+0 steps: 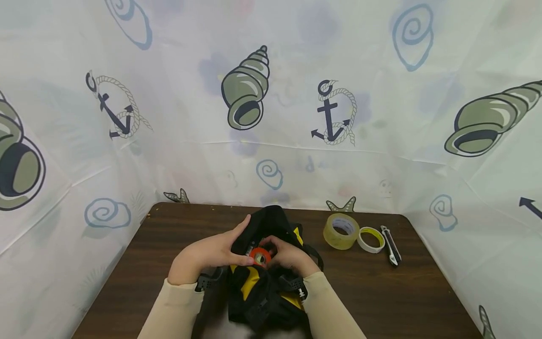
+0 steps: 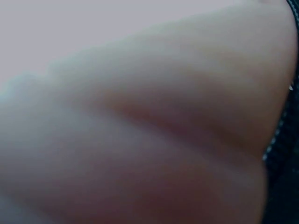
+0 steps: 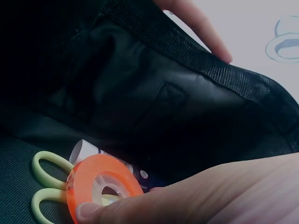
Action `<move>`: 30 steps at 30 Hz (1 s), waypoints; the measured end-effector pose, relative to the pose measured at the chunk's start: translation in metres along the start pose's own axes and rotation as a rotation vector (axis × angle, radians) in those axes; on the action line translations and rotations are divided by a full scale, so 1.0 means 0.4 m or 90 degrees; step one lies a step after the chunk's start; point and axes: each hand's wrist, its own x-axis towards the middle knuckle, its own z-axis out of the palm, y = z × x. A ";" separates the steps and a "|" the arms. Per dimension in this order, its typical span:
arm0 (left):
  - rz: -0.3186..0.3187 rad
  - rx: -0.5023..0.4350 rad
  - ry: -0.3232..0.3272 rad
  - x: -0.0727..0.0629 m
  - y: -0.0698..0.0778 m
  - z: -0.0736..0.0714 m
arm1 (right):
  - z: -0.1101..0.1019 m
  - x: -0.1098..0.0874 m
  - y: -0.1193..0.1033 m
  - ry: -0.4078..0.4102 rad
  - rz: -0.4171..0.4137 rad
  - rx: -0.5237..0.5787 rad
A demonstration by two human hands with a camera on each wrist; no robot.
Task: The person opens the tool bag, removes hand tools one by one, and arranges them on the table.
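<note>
A black and yellow bag stands gaping at the near middle of the table. My left hand holds its left side, thumb pointing inward across the opening. Inside, my right hand grips an orange roll of tape, the thumb pressed on its face in the right wrist view. Beside that roll lie scissors, of which the pale green handle loops show, and a white-ended tube partly hidden behind the tape. Blurred skin fills most of the left wrist view, with a dark stitched edge at its right.
Right of the bag on the dark wooden table sit a wide clear-yellow roll of packing tape, a smaller white roll with a yellow core and a box cutter. A shell-patterned cloth hangs behind.
</note>
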 end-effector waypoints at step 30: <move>-0.009 -0.010 -0.003 0.006 0.006 0.004 | 0.010 0.003 0.024 0.082 -0.038 -0.059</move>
